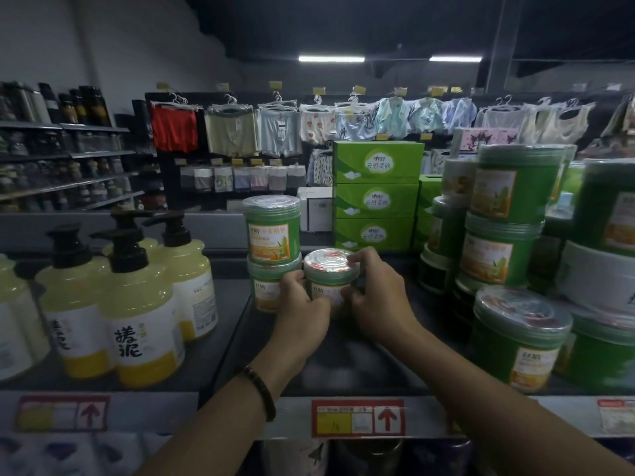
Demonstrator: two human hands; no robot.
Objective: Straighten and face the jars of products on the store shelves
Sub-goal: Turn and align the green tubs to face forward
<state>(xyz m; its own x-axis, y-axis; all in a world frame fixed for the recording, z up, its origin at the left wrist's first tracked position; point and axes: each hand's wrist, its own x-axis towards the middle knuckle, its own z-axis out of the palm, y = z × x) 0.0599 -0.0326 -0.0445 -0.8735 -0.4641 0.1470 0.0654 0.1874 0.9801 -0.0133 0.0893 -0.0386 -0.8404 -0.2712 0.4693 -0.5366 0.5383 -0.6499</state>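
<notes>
Head view: the left hand (302,305) and right hand (378,297) both clasp a small green jar (331,267), one on each side, with the fingers curled round it. The jar stands on the dark shelf (343,365), just beside a two-jar stack (271,235). Pump bottles (137,321) stand to the left and larger green jars (515,341) to the right.

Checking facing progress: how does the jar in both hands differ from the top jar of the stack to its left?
The held jar is down at shelf level; the top jar sits on a lower jar. The left hand and right hand hold the held jar; the top jar is untouched. The top jar's orange label shows fully; the held jar's is partly hidden by the hands. Both are green, with shiny lids.
</notes>
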